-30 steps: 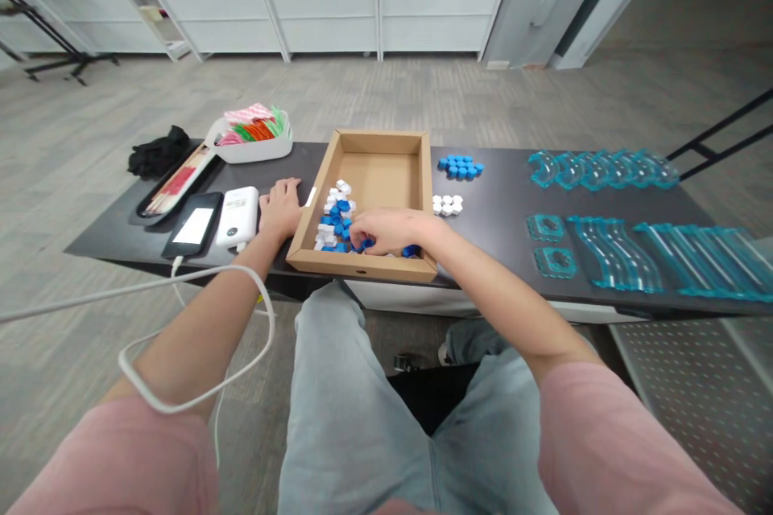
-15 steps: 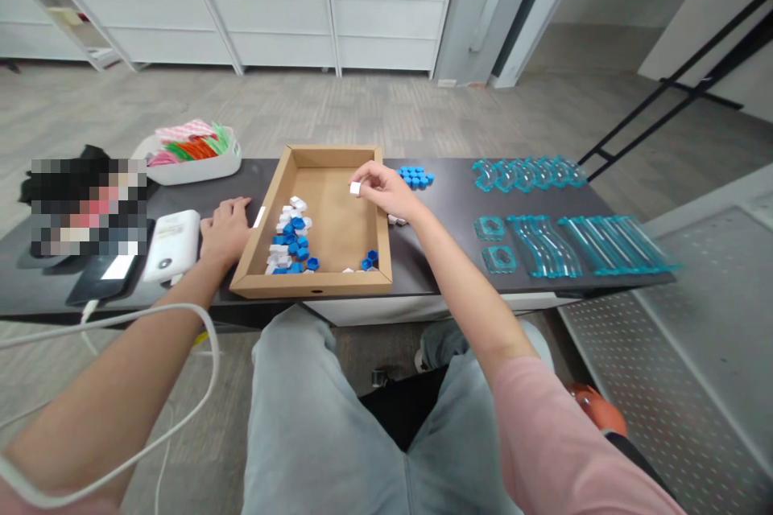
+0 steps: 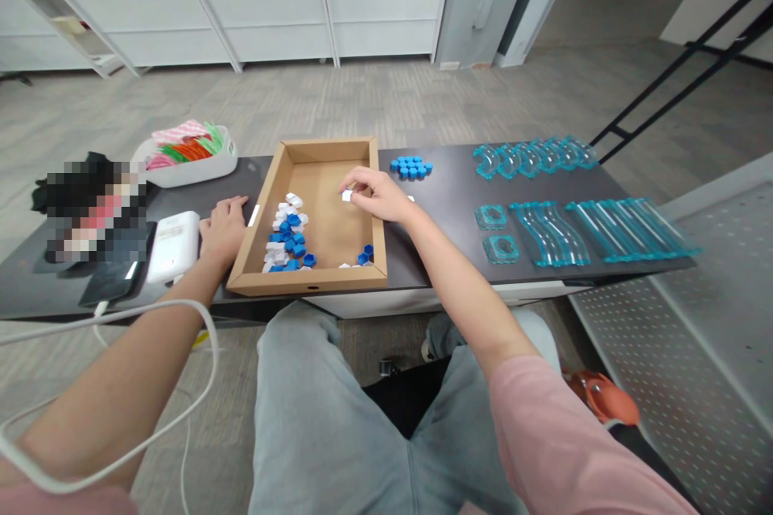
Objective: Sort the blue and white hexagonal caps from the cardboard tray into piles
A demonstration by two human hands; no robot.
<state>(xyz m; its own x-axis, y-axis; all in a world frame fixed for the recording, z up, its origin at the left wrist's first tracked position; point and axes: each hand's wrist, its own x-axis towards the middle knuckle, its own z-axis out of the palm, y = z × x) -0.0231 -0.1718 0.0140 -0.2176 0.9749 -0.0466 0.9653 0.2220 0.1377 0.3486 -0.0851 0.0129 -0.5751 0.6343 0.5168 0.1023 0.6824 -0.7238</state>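
Observation:
Over the right half of the cardboard tray, my right hand pinches a small white block between thumb and fingers. Loose white pieces and blue hexagonal pieces lie heaped along the tray's left side. A smaller group of blue pieces sits in its near right corner. My left hand rests on the dark table beside the tray's left wall, fingers stretched out and holding nothing. Just right of the tray, blue pieces stand grouped in rows; a bit of white shows beside my right wrist.
Clear teal plastic curves, wavy pieces, straight tubes and two square pieces lie at the table's right. Left are a white device, a phone and a white basket. A white cable loops over my left forearm.
My right hand has moved slightly left and down over the tray, still pinching the white block. My left hand stays on the table. The camera view has shifted a little.

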